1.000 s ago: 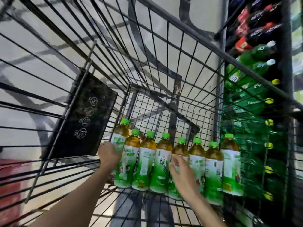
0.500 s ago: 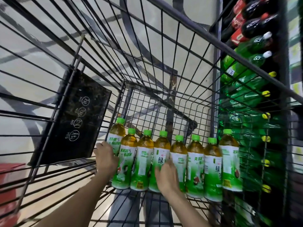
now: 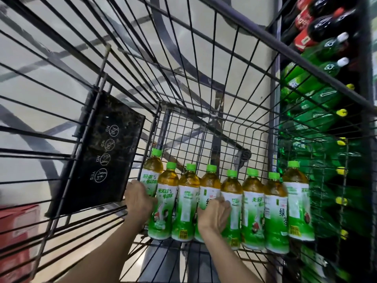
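Several green tea bottles (image 3: 253, 209) with green caps and white-green labels stand in a row on the floor of a wire shopping cart (image 3: 204, 123). My left hand (image 3: 137, 201) grips the leftmost bottle (image 3: 152, 174) at its label. Further right, my right hand (image 3: 214, 214) wraps around a bottle in the middle of the row (image 3: 231, 188), fingers curled on the label. Both forearms reach in from the bottom of the view.
A black child-seat flap (image 3: 102, 160) with warning icons hangs on the cart's left side. Beyond the cart's right wall, a shelf holds green soda bottles (image 3: 312, 111) and dark cola bottles (image 3: 318, 23). A red box (image 3: 16, 231) sits at the lower left.
The right hand has shifted left along the row, from the fifth-sixth bottles to the fourth-fifth. The view has tilted slightly. The left hand stays on the leftmost bottle.
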`<act>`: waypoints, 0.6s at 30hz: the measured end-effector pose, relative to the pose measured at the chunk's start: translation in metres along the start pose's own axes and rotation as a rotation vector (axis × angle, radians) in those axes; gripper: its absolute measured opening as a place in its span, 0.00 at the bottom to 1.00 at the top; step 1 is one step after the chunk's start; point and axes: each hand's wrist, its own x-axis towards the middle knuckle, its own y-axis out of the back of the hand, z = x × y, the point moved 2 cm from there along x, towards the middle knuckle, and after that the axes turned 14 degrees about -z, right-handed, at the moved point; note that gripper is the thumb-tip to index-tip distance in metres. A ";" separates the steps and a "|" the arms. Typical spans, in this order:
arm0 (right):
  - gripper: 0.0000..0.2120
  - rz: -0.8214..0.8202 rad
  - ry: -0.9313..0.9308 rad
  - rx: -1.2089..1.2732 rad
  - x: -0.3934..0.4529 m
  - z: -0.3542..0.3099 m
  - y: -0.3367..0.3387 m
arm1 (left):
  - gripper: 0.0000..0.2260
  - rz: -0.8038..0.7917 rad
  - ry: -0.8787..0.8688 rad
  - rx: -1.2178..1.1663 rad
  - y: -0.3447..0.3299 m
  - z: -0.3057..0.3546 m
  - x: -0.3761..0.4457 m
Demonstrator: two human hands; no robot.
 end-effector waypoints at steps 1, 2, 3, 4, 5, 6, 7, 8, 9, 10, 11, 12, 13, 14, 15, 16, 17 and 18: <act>0.29 0.002 -0.010 0.034 0.001 0.001 -0.001 | 0.21 -0.004 -0.008 -0.011 -0.001 0.000 0.000; 0.29 0.004 -0.019 0.068 0.001 0.002 -0.001 | 0.21 -0.009 -0.009 -0.025 0.000 -0.001 -0.001; 0.29 0.015 -0.024 0.092 0.001 0.002 -0.001 | 0.21 -0.014 -0.006 -0.046 0.001 -0.001 -0.001; 0.29 0.031 -0.032 0.103 0.000 0.004 0.000 | 0.22 -0.016 -0.003 -0.076 0.001 -0.001 -0.002; 0.29 0.053 -0.035 0.105 -0.001 0.005 0.000 | 0.22 -0.014 0.001 -0.115 0.002 -0.002 -0.003; 0.30 0.072 -0.034 0.104 -0.003 0.007 0.000 | 0.22 -0.001 0.004 -0.156 0.002 -0.001 -0.005; 0.32 0.093 -0.026 0.115 -0.006 0.007 -0.001 | 0.23 0.015 0.011 -0.185 0.001 0.000 -0.007; 0.33 0.103 -0.012 0.143 -0.008 0.008 -0.002 | 0.25 0.029 0.024 -0.181 0.001 0.002 -0.011; 0.34 0.098 0.010 0.186 -0.011 0.008 -0.002 | 0.27 0.035 0.041 -0.143 0.001 0.005 -0.015; 0.35 0.079 0.038 0.241 -0.014 0.008 -0.001 | 0.29 0.027 0.056 -0.113 0.000 0.006 -0.019; 0.35 0.043 0.070 0.301 -0.015 0.009 -0.001 | 0.30 0.014 0.058 -0.124 -0.001 0.007 -0.022; 0.34 -0.002 0.100 0.357 -0.017 0.009 0.000 | 0.30 -0.001 0.050 -0.169 -0.001 0.007 -0.025; 0.32 -0.053 0.122 0.385 -0.016 0.010 0.002 | 0.30 -0.022 0.031 -0.237 -0.003 0.004 -0.024; 0.32 -0.099 0.142 0.400 -0.014 0.012 0.004 | 0.28 -0.050 0.010 -0.300 -0.004 0.000 -0.025; 0.32 -0.142 0.161 0.417 -0.012 0.013 0.007 | 0.25 -0.088 -0.017 -0.346 -0.005 -0.005 -0.025; 0.33 -0.190 0.174 0.450 -0.010 0.016 0.009 | 0.21 -0.134 -0.039 -0.385 -0.006 -0.010 -0.025; 0.34 -0.226 0.188 0.483 -0.009 0.018 0.012 | 0.16 -0.173 -0.053 -0.454 -0.007 -0.015 -0.025; 0.35 -0.255 0.195 0.515 -0.007 0.021 0.012 | 0.12 -0.217 -0.059 -0.550 -0.005 -0.016 -0.027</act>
